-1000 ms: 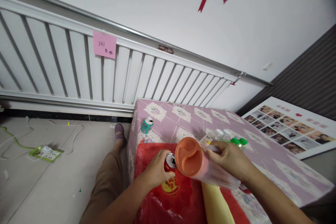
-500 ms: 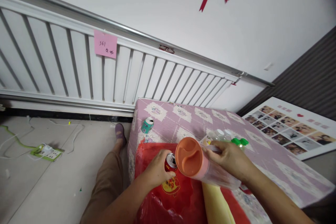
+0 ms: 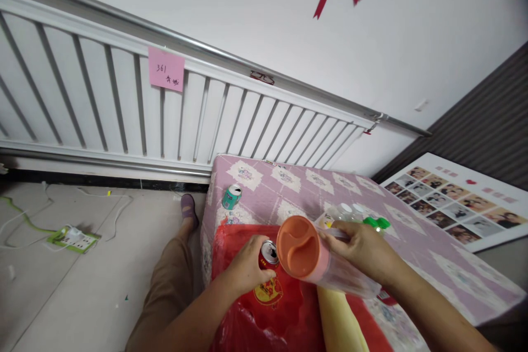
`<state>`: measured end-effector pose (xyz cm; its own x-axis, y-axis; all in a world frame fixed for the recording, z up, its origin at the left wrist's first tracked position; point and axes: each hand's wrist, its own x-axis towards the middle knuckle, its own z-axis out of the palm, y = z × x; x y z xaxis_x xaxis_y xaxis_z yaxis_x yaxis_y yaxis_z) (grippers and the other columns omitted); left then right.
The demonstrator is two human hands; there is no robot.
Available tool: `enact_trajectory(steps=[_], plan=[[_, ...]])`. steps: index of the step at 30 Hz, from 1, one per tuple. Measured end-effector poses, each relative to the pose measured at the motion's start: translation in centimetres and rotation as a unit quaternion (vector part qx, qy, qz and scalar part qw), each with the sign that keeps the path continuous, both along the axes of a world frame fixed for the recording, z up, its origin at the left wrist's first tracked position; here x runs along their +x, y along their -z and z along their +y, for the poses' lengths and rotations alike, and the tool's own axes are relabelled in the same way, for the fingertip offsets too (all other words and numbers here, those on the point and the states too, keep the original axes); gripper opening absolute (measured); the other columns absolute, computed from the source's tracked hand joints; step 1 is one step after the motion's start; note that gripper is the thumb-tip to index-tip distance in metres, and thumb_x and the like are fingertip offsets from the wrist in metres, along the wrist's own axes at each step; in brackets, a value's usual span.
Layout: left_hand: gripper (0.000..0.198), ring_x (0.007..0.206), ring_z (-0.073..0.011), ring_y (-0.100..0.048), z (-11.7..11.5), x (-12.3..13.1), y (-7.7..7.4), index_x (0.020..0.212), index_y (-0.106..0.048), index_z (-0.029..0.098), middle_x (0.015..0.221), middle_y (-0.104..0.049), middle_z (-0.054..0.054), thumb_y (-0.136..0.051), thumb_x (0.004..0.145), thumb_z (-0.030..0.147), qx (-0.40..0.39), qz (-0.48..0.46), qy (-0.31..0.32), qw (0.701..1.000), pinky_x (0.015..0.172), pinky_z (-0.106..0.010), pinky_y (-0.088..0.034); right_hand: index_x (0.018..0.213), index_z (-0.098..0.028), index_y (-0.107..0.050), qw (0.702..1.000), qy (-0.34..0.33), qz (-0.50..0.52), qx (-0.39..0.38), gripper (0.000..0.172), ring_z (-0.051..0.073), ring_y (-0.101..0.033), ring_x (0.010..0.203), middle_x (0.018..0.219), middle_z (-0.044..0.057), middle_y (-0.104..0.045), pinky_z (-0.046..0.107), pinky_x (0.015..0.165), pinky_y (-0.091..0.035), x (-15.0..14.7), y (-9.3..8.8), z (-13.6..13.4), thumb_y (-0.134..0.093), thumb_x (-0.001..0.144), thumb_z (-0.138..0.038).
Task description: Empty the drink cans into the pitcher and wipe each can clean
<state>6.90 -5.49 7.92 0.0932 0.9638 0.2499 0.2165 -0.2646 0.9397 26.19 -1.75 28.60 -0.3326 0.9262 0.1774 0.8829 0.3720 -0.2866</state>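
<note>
My left hand (image 3: 247,267) is wrapped round a red drink can (image 3: 264,259), which stands upright with its opened top facing up. My right hand (image 3: 363,247) grips the handle of a clear plastic pitcher (image 3: 350,278) with an orange lid (image 3: 299,247). The pitcher lies tilted nearly on its side, its lid end toward the can and close to the rim. Whether the lid touches the can, or any liquid flows, I cannot make out. Beneath both is a red plastic sheet (image 3: 297,313) with a yellow printed emblem.
A green can (image 3: 231,196) stands on the patterned pink cloth (image 3: 289,176). Several bottles with white and green caps (image 3: 373,223) sit beyond my right hand. A yellow cylindrical shape (image 3: 340,319) lies below the pitcher. A radiator (image 3: 247,115) runs behind; a power strip (image 3: 74,239) is on the floor.
Almost nothing differs. The pitcher has shifted very slightly to the right; my left hand and the red can stay in place.
</note>
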Motion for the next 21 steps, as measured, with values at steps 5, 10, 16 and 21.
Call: enact_trajectory(steps=[5,10,16,21], plan=[[0.066,0.107,-0.0221,-0.054,0.01,-0.03,0.05,0.118,-0.05,0.022,0.116,-0.057,-0.005,-0.077,0.059,0.007,0.002,-0.001,0.001,1.0,0.095,-0.034,-0.042,0.06,-0.02,-0.059,0.998,-0.023,-0.055,-0.027,0.027,0.014,-0.048,0.05,0.051,-0.001,-0.054,0.026,0.049,-0.034,0.2,0.09,0.18,-0.053,0.077,-0.039],[0.066,0.106,-0.022,-0.054,0.06,-0.01,0.11,0.117,-0.05,0.022,0.115,-0.057,-0.005,-0.077,0.059,0.008,0.004,-0.001,0.0,1.0,0.094,-0.033,-0.042,0.059,-0.02,-0.06,0.999,-0.02,-0.042,-0.026,0.026,0.014,-0.05,0.05,0.051,-0.001,-0.056,0.026,0.048,-0.035,0.2,0.0,0.15,-0.057,0.075,-0.04],[0.065,0.107,-0.022,-0.054,0.05,0.01,0.08,0.117,-0.05,0.021,0.116,-0.057,-0.005,-0.076,0.059,0.007,0.002,-0.002,0.0,1.0,0.094,-0.033,-0.042,0.059,-0.02,-0.061,0.999,-0.016,-0.033,-0.024,0.028,0.015,-0.05,0.049,0.05,-0.001,-0.056,0.026,0.048,-0.036,-0.13,-0.27,-0.04,-0.058,0.075,-0.043],[0.065,0.108,-0.0223,-0.054,-0.05,-0.01,-0.08,0.117,-0.051,0.022,0.116,-0.057,-0.005,-0.076,0.059,0.007,0.0,-0.005,0.001,1.0,0.095,-0.034,-0.041,0.059,-0.02,-0.061,0.999,-0.015,-0.033,-0.027,0.028,0.015,-0.051,0.05,0.05,0.0,-0.056,0.026,0.047,-0.037,-0.08,-0.27,0.02,-0.058,0.074,-0.043]])
